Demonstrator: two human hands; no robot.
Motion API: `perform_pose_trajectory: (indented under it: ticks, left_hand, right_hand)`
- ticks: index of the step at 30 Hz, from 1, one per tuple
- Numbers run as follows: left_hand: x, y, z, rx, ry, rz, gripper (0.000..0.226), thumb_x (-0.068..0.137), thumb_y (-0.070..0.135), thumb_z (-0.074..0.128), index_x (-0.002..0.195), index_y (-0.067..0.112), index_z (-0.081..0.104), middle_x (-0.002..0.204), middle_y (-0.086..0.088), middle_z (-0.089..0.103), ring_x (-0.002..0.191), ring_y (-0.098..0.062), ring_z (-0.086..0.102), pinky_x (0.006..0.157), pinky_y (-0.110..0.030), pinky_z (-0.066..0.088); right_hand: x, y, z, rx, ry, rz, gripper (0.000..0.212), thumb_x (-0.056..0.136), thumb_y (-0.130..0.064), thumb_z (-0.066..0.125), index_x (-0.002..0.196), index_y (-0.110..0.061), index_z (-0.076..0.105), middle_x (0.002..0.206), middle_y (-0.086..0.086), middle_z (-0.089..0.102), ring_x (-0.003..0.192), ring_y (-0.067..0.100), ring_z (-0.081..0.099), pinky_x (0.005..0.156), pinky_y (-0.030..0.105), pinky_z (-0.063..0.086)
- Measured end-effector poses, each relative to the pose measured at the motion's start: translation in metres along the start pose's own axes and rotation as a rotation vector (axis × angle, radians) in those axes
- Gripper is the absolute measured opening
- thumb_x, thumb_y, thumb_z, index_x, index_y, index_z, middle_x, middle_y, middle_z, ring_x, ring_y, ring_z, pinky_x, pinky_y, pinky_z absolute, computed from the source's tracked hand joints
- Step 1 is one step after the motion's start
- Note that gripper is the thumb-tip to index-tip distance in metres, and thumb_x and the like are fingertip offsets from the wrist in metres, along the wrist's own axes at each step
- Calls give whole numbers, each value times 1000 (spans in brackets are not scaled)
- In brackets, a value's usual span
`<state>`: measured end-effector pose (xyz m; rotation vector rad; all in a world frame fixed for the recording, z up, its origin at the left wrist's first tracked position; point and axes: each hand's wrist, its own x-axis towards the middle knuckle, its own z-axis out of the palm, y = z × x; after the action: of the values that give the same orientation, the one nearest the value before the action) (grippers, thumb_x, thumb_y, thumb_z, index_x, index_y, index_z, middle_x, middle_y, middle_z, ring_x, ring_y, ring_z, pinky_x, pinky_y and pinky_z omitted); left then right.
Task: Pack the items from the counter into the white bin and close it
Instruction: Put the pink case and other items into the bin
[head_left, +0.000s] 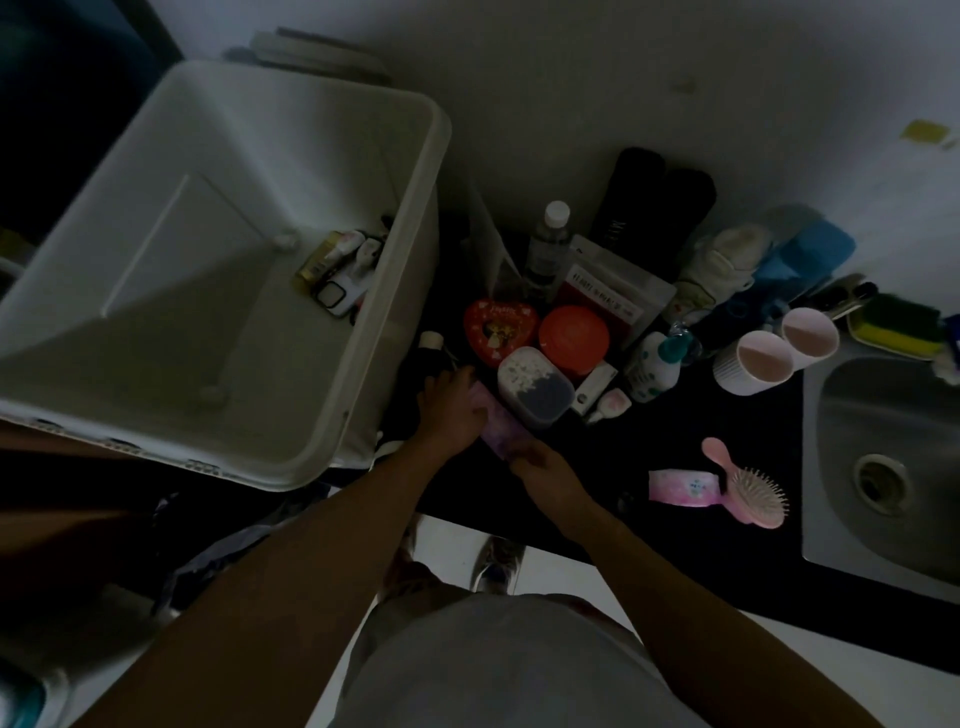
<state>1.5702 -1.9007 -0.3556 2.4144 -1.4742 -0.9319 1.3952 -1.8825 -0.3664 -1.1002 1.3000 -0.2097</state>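
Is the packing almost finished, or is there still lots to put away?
Just started. The white bin is open, with only a few small items in one corner. Both hands, left and right, hold a purple packet. The heart tin, cups, hairbrush and more wait on the counter.
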Motion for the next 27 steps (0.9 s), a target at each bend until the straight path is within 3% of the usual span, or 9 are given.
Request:
perform_pose_trajectory:
  ticks: [2,6,9,12,15,22,27]
  left_hand:
    - [1,3,0,-13,4,-34,64,82,24,63,141,22,39,139,-14,45,126,-37,38,103,-43,34]
    - [0,7,2,-67,33,-88,60,80,21,63,136,22,44,136,-15,44,125,-37,39,103,-43,32]
    - [-4,11,6,-212,39,-89,53,84,12,57,135,16,46,134,-16,43,121,-37,46,102,-43,39]
    - [-14,11,7,-468,30,-85,49,87,-2,51,135,6,44,133,-18,45,118,-32,51,94,-33,43]
    - [-22,5,5,-539,-16,-82,45,87,-7,50,131,3,44,127,-17,53,109,-23,53,84,-25,39]
    - [-42,5,-7,-615,23,-72,51,82,-14,43,127,10,49,120,-9,54,103,-19,53,77,-23,42]
    - [-50,8,-17,-680,44,-72,46,80,-12,41,118,11,54,111,-5,55,99,-18,54,74,-23,43]
  right_hand:
    - [-1,0,1,-3,-2,-5,27,91,-4,52,115,-12,62,110,10,66,87,13,59,71,18,46]
    - [-2,-1,1,12,16,-3,28,92,-3,52,118,-9,61,113,5,63,99,15,59,83,23,46]
    - [-3,-1,1,3,17,-20,27,91,-2,51,115,-10,62,109,11,65,89,13,59,75,20,46]
    - [-3,-1,-1,-8,26,-37,23,90,-1,51,108,-8,65,111,16,66,95,25,64,82,31,49]
    - [-5,-2,-2,-10,21,-58,23,90,-2,51,108,-7,65,108,13,67,101,27,63,91,39,50]
    - [-10,-8,-2,31,50,-103,28,91,1,51,115,-9,59,109,4,63,92,9,60,76,16,49]
    - [-14,-13,-8,38,81,-161,36,90,-4,56,126,-10,56,123,4,57,112,17,56,94,31,48]
